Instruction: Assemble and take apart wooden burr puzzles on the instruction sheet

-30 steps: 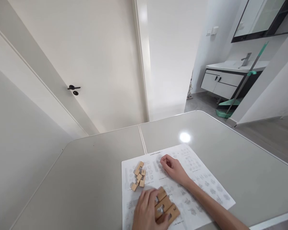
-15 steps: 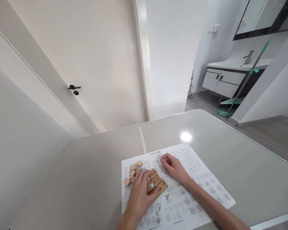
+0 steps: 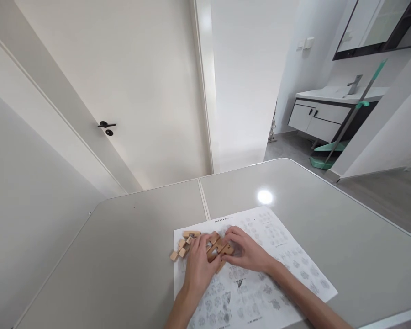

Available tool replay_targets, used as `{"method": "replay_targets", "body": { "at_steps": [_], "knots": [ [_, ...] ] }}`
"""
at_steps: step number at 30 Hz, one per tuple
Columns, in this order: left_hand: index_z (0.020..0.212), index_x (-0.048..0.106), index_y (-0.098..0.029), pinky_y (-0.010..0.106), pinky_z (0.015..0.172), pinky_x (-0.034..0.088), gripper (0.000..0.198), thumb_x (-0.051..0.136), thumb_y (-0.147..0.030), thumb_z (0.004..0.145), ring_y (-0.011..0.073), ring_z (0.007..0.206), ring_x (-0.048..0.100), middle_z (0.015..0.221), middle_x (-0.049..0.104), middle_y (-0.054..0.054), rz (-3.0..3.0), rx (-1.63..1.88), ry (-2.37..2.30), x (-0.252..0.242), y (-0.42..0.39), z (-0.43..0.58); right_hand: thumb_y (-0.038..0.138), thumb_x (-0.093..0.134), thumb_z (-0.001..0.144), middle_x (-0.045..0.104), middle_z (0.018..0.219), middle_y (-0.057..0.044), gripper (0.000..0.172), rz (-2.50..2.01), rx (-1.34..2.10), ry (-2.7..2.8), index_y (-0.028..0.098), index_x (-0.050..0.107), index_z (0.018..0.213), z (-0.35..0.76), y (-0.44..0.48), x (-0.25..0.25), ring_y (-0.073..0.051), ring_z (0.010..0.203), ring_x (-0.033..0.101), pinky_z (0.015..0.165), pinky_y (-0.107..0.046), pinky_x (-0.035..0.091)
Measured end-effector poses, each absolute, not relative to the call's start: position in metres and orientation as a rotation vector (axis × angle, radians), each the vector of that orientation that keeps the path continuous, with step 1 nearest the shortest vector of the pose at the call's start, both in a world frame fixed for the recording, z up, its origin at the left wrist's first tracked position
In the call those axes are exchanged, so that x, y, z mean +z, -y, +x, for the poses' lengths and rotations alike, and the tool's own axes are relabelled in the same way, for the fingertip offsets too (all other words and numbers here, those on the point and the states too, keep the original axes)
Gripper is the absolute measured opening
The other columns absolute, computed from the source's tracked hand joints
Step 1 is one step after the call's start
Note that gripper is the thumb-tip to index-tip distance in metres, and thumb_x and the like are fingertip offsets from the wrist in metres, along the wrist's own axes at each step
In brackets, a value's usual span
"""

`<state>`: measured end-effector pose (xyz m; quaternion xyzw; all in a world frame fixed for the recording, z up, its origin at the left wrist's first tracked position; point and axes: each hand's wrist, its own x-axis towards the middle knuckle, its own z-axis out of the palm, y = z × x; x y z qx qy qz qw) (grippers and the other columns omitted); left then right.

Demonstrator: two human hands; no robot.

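A cluster of notched wooden puzzle pieces lies on a printed instruction sheet on the grey table. My left hand lies over the left side of the cluster, fingers spread and pressing on the pieces. My right hand touches the right side of the cluster, fingers curled against a piece. Smaller wooden pieces trail off to the left, one at the sheet's edge.
The table has a seam down its middle and a rounded far edge. Behind it stands a white door with a black handle. To the right is a bathroom vanity with a green dustpan and broom on the floor.
My left hand has pushed the large wooden pieces away from me, up the sheet against the small ones. My right hand has moved in from resting on the sheet onto the cluster.
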<state>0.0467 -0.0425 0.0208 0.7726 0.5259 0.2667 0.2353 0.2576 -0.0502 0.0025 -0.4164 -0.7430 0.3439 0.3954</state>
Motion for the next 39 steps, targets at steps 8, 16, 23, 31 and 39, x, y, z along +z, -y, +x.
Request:
{"method": "replay_targets", "body": {
  "at_steps": [8, 16, 23, 31, 39],
  "knots": [
    [0.118, 0.059, -0.023, 0.043, 0.095, 0.053, 0.021, 0.048, -0.029, 0.101, 0.0261, 0.111, 0.064, 0.118, 0.064, 0.009, 2.108, 0.860, -1.426, 0.011, 0.040, 0.060, 0.035, 0.090, 0.070, 0.058, 0.102, -0.003, 0.044, -1.145, 0.821, 1.982, 0.026, 0.057, 0.097, 0.275, 0.050, 0.007, -0.024, 0.093, 0.054, 0.078, -0.035, 0.047],
    [0.101, 0.059, -0.021, 0.045, 0.090, 0.052, 0.023, 0.042, -0.036, 0.104, 0.0267, 0.099, 0.063, 0.099, 0.065, 0.008, 2.235, 0.776, -1.407, 0.008, 0.039, 0.056, 0.060, 0.089, 0.069, 0.058, 0.094, -0.004, 0.046, -1.177, 0.767, 2.078, 0.026, 0.068, 0.092, 0.281, 0.048, 0.004, -0.026, 0.088, 0.053, 0.074, -0.037, 0.044],
    [0.095, 0.054, -0.022, 0.032, 0.067, 0.043, 0.036, 0.034, -0.051, 0.106, 0.0204, 0.069, 0.057, 0.076, 0.059, 0.000, 1.943, 0.755, -1.347, 0.014, 0.040, 0.050, 0.059, 0.089, 0.069, 0.057, 0.090, -0.005, 0.040, -1.182, 0.871, 2.007, 0.025, 0.072, 0.081, 0.283, 0.047, -0.001, -0.026, 0.085, 0.054, 0.066, -0.034, 0.044],
    [0.101, 0.054, -0.022, 0.030, 0.051, 0.025, 0.058, 0.029, -0.074, 0.097, 0.0139, 0.053, 0.023, 0.063, 0.024, -0.007, 1.436, 0.799, -1.106, 0.024, 0.045, 0.055, 0.058, 0.063, 0.094, 0.060, 0.070, 0.001, 0.040, -1.146, 1.138, 1.509, 0.021, 0.061, 0.078, 0.287, 0.045, 0.016, -0.014, 0.056, 0.047, 0.054, -0.028, 0.035],
    [0.111, 0.058, -0.022, 0.030, 0.049, 0.031, 0.056, 0.034, -0.070, 0.098, 0.0142, 0.051, 0.028, 0.063, 0.032, -0.005, 1.480, 0.774, -1.059, 0.030, 0.048, 0.053, 0.074, 0.035, 0.098, 0.041, 0.061, 0.008, 0.058, -1.072, 1.444, 1.087, 0.022, 0.058, 0.109, 0.278, 0.040, 0.019, -0.009, 0.041, 0.020, 0.043, -0.025, 0.016]
  ]
}}
